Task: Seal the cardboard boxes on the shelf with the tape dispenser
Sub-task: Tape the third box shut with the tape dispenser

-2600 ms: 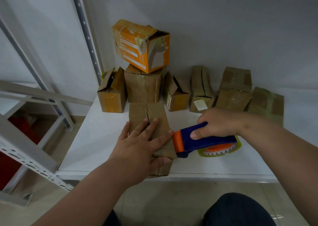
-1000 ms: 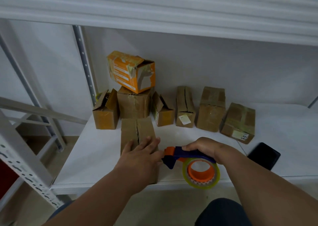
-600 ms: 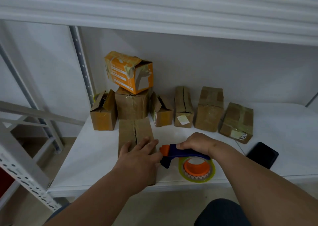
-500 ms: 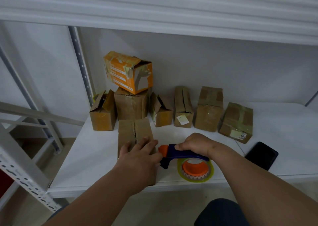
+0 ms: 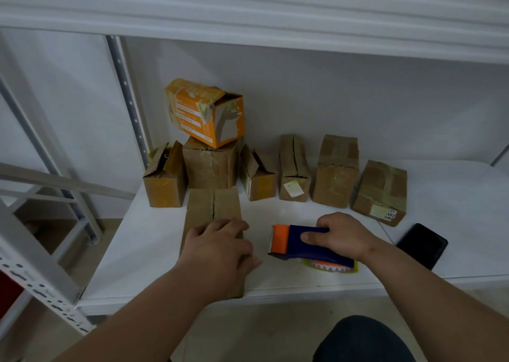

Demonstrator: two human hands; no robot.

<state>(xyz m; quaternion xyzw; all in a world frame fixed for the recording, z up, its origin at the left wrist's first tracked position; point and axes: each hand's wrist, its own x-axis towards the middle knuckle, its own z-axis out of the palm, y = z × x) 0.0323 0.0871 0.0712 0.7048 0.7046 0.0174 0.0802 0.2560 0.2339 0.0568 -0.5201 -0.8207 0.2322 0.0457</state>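
The left hand [image 5: 217,247] lies flat, fingers spread, on top of the front box [image 5: 213,218], a long brown carton lying at the front of the white shelf [image 5: 137,240]; its 2 top flaps meet along a center seam that looks bare of tape on the part showing beyond the hand. The right hand [image 5: 340,236] is wrapped around the blue handle of the tape dispenser [image 5: 305,244], thumb along its side, with the orange front end pointing toward the front box but held apart from it, just to its right; the roll and toothed cutter peek out below the handle, close to the shelf edge. Judging from this, the sealing of this box has not started. Behind it stand 7 more cartons: the open box at the left [image 5: 165,181] and the small open box [image 5: 257,175] have their flaps standing up, the narrow box [image 5: 293,169] shows a gaping seam, and the orange box [image 5: 206,112] sits tilted on a brown box [image 5: 210,163] with 1 end loose. The 2 taped boxes at the right [image 5: 337,170] [image 5: 381,192] already carry bands of tape. So most of the work appears to remain. A dark phone [image 5: 421,244] lies at the right.
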